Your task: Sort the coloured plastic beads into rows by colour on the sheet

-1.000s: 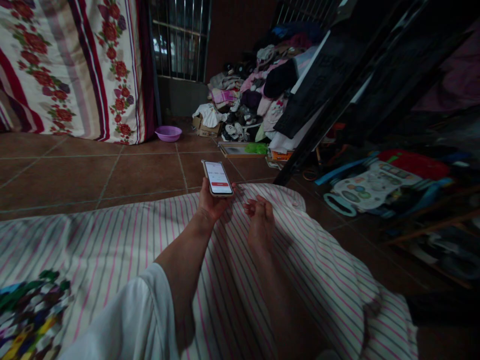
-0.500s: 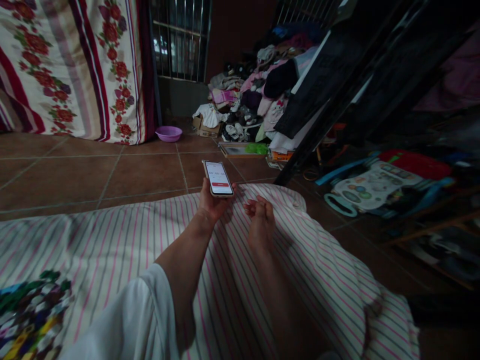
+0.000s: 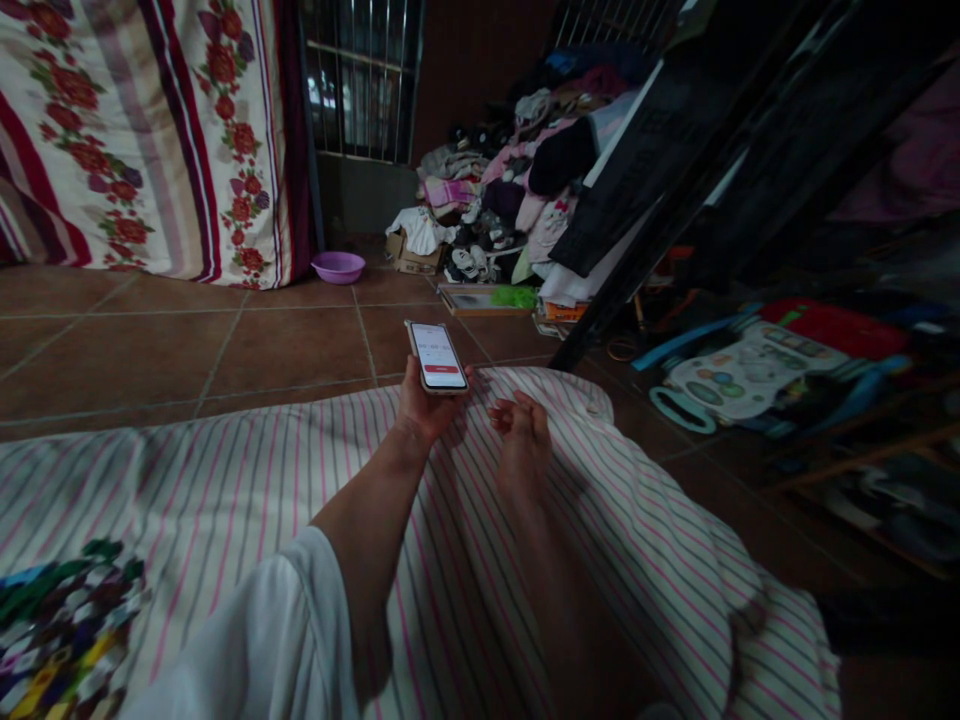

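Note:
A smartphone (image 3: 438,358) rests in my left hand (image 3: 421,405), its lit white screen tilted up towards me. A timer-like row of digits and a red button show on that screen, though the digits are too small to read surely. My fingers wrap round the phone's lower edges. To the right of the phone, and apart from it, my right hand (image 3: 525,445) is held over the striped sheet (image 3: 300,470). Its fingers are loosely bent with gaps between them, and nothing is seen in them. At the lower left lies a pile of small colourful plastic pieces (image 3: 67,630).
Beyond the sheet is a brown tiled floor (image 3: 292,345) with a purple basin (image 3: 338,266) by the floral curtain (image 3: 240,140). A heap of clothes (image 3: 517,180) stands at the back. A dark slanted post (image 3: 615,290) and a toy panel (image 3: 750,370) are on the right.
Both hands and the phone stay practically in place. Only the digits on the phone's screen look slightly different.

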Available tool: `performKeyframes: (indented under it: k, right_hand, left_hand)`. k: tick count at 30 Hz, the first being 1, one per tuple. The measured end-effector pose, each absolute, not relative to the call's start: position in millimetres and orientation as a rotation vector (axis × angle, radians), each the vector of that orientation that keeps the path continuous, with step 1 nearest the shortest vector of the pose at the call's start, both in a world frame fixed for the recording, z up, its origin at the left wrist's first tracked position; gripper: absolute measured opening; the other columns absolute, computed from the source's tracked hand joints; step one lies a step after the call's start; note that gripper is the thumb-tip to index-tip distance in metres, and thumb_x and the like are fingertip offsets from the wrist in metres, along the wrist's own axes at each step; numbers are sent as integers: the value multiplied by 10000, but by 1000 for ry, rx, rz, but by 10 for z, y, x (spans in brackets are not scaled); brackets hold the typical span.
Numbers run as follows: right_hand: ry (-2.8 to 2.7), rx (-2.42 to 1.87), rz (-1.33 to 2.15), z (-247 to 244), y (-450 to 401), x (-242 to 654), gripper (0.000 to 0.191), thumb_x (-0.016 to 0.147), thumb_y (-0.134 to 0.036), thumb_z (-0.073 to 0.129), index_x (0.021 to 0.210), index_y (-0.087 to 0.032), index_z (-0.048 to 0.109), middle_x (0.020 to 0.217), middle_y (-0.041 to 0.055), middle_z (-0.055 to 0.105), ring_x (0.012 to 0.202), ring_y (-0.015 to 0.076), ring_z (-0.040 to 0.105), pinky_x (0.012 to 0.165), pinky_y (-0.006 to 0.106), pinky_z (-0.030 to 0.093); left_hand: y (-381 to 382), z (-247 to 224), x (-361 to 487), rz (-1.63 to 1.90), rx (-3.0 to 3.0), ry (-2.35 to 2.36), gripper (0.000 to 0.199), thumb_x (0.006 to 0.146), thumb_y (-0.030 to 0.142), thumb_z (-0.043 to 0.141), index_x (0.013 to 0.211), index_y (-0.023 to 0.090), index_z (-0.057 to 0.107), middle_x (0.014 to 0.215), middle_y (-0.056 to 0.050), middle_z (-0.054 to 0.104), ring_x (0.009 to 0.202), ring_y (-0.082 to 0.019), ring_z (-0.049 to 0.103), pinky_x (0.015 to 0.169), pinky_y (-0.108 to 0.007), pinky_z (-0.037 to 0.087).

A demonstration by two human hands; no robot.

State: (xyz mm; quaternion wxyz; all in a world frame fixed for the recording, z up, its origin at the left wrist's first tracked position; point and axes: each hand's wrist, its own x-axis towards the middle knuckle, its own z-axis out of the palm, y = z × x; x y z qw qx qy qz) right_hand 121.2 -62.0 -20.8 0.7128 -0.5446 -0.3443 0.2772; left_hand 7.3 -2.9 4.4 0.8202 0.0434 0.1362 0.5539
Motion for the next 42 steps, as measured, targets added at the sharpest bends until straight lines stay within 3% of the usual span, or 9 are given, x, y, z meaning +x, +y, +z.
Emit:
performKeyframes:
  k: [42]
  right_hand:
    - [-736, -1207, 625, -170, -620, 1212, 364, 764, -473, 508, 1005, -203, 550, 826, 9, 666, 677, 128, 622, 627, 268, 473]
  left_hand:
    - [-44, 48, 89, 1170, 62, 284, 539, 864, 596, 369, 1101, 170, 602, 933, -112, 665, 863, -235, 645, 705, -371, 552]
